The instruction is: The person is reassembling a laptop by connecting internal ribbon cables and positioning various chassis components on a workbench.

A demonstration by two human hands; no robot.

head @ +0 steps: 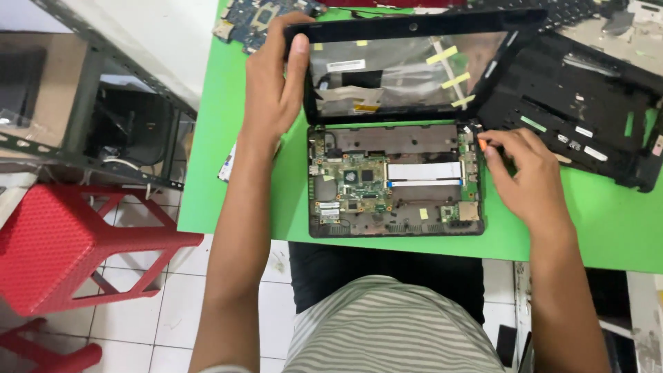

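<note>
A small opened laptop [395, 181] lies on the green table [228, 173], its base showing a green circuit board [356, 183] and a white flat cable [423, 171]. Its lid frame [414, 24] stands tilted back with no screen panel; yellow tape strips cross the bare back cover. My left hand [273, 86] grips the lid's left edge, thumb on the bezel. My right hand [521, 173] pinches a small orange-tipped tool [481, 142] at the base's right rear corner, by the hinge.
A black plastic laptop shell [587, 117] lies to the right on the table. Another circuit board [248, 17] rests at the far left corner. A red plastic stool [62, 242] and a metal rack [103, 103] stand left of the table, over white floor tiles.
</note>
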